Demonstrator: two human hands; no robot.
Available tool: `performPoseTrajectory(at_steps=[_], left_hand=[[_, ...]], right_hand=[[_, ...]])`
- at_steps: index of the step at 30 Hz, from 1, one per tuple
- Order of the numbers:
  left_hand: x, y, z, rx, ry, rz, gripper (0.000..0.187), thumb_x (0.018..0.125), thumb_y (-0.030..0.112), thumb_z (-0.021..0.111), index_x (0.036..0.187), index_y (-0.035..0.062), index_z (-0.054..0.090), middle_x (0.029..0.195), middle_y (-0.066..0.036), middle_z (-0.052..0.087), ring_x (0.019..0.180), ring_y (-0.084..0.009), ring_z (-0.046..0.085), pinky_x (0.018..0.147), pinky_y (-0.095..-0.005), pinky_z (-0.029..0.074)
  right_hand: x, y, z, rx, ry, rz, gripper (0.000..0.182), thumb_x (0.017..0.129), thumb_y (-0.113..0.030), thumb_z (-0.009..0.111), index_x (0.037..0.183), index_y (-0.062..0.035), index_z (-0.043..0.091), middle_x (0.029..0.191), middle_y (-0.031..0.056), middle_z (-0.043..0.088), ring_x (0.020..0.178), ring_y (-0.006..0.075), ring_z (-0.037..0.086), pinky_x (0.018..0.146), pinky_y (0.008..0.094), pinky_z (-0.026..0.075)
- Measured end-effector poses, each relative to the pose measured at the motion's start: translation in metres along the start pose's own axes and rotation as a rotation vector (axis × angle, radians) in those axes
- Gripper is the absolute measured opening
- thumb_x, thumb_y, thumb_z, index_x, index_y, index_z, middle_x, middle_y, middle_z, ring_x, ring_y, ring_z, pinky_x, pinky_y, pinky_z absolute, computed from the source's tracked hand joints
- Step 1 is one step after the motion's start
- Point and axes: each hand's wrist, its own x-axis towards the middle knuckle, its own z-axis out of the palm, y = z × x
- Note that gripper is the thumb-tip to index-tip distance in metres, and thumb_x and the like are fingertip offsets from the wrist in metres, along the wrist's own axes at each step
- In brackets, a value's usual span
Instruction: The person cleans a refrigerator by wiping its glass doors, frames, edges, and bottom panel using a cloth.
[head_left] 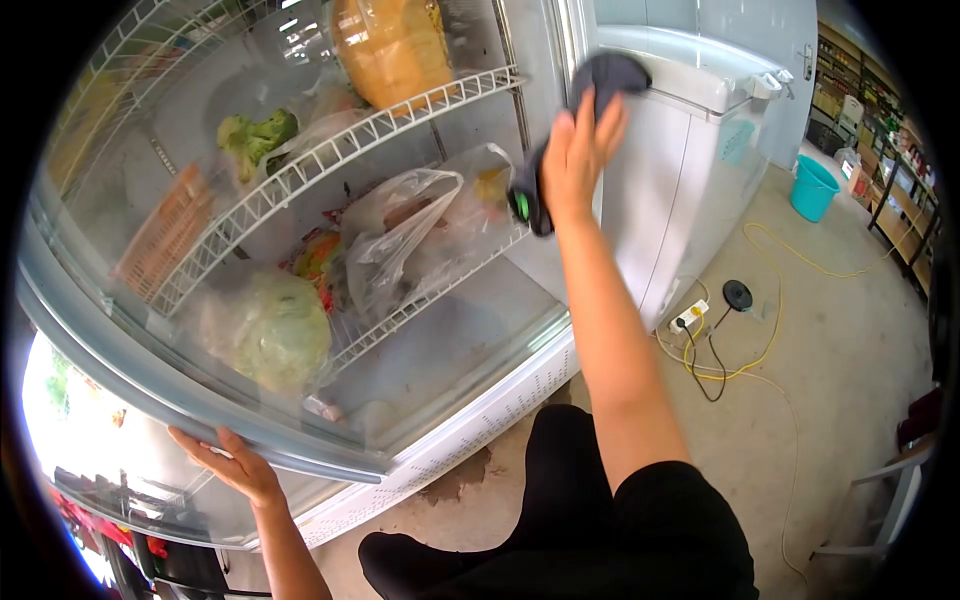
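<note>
A dark cloth (pixel 610 76) is under my right hand (pixel 580 160), pressed at the right edge of the display fridge (pixel 480 410); the hand is slightly blurred. At the lower left, my left hand (pixel 232 468) touches the lower edge of the glass door (pixel 250 445), its fingers spread. Behind the glass, wire shelves (pixel 330 150) carry broccoli (pixel 255 140), a bagged cabbage (pixel 275 330), thin plastic bags (pixel 400 230) and a big orange item (pixel 390 50). An orange basket (pixel 170 225) leans at the left end of the shelf.
A white chest freezer (pixel 650 180) stands right of the fridge. On the floor lie a power strip (pixel 689 316), a yellow cord (pixel 778 300) and a black round object (pixel 737 295). Farther back are a teal bucket (pixel 814 190) and stocked shelving. A pale chair (pixel 895 500) is at lower right.
</note>
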Motion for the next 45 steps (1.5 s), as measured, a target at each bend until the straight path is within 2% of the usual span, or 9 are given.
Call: performPoseTrajectory(at_steps=[7,11,14,19,28,32,36,39,45], left_hand=[[-0.001,-0.001,0.004,-0.026,0.005,0.029,0.063,0.096,0.024,0.044,0.143,-0.0051,0.015,0.147,-0.024,0.021,0.135,-0.035,0.024,0.109,-0.0419,0.019],[0.0,0.001,0.005,-0.088,0.0,0.016,0.063,0.096,0.023,0.044,0.143,-0.0065,0.014,0.146,-0.026,0.02,0.134,-0.0354,0.025,0.108,-0.0414,0.022],[-0.001,0.001,0.004,-0.075,-0.011,0.019,0.063,0.096,0.023,0.044,0.143,-0.0068,0.015,0.143,-0.024,0.025,0.126,-0.0321,0.033,0.104,-0.0384,0.026],[0.0,-0.002,0.001,-0.094,-0.045,0.001,0.063,0.096,0.023,0.044,0.142,-0.007,0.015,0.141,-0.023,0.028,0.118,-0.0279,0.037,0.099,-0.0361,0.031],[0.0,-0.01,-0.001,-0.118,-0.057,0.061,0.065,0.094,0.02,0.049,0.143,-0.0068,0.014,0.143,-0.023,0.026,0.119,-0.0284,0.037,0.099,-0.0354,0.03],[-0.001,-0.01,0.0,-0.105,-0.016,0.083,0.067,0.093,0.019,0.052,0.143,-0.0055,0.015,0.142,-0.024,0.027,0.123,-0.0323,0.036,0.098,-0.0376,0.032],[0.002,-0.008,-0.009,-0.002,-0.037,0.075,0.066,0.093,0.016,0.05,0.144,-0.0039,0.014,0.129,-0.017,0.04,0.104,-0.0206,0.044,0.092,-0.0335,0.036],[0.001,-0.004,-0.016,-0.073,-0.119,-0.047,0.067,0.087,0.012,0.056,0.138,-0.0126,0.021,0.137,-0.03,0.033,0.123,-0.0377,0.039,0.099,-0.0391,0.032],[0.008,-0.011,-0.017,0.02,-0.066,0.186,0.069,0.086,0.012,0.058,0.138,-0.0122,0.021,0.139,-0.033,0.029,0.126,-0.0451,0.036,0.102,-0.0479,0.029]], right_hand=[[-0.274,0.081,-0.042,-0.153,-0.133,0.811,0.053,0.097,-0.031,0.041,0.139,0.0007,0.033,0.145,0.0294,0.019,0.131,0.0406,0.027,0.108,0.0428,0.022],[-0.304,0.028,-0.071,0.677,0.418,1.613,0.059,0.096,-0.031,0.045,0.143,-0.005,0.022,0.146,0.0179,0.028,0.131,0.0302,0.034,0.103,0.0457,0.034],[-0.308,-0.06,-0.071,0.307,-0.145,1.617,0.066,0.095,-0.035,0.041,0.144,-0.0015,0.012,0.146,0.0283,0.014,0.135,0.0386,0.021,0.108,0.051,0.021],[-0.412,-0.197,-0.094,0.165,-0.833,0.6,0.095,0.09,-0.055,0.035,0.137,0.0163,-0.006,0.134,0.0496,-0.005,0.129,0.0601,-0.004,0.106,0.0624,0.002],[-0.253,-0.029,-0.048,-0.063,-0.268,0.99,0.06,0.097,-0.028,0.034,0.14,0.0101,0.017,0.142,0.0359,0.018,0.131,0.0479,0.02,0.109,0.0494,0.015],[-0.267,-0.124,-0.042,0.296,-0.305,-0.003,0.067,0.094,-0.036,0.04,0.141,0.0068,0.021,0.144,0.0376,0.008,0.133,0.0536,0.009,0.108,0.0584,0.008],[-0.325,-0.202,-0.05,0.626,-0.75,-0.81,0.048,0.09,-0.024,0.047,0.127,0.0066,0.047,0.143,0.019,0.032,0.135,0.0368,0.023,0.107,0.0535,0.022],[-0.359,-0.193,-0.051,0.757,-0.78,-1.33,0.044,0.084,-0.017,0.051,0.123,0.004,0.053,0.141,0.0132,0.038,0.136,0.0283,0.026,0.108,0.0458,0.025],[-0.367,-0.077,-0.062,0.717,-1.115,-1.726,0.049,0.08,-0.015,0.051,0.125,0.0035,0.052,0.145,0.0116,0.033,0.138,0.0231,0.021,0.116,0.0413,0.011]])
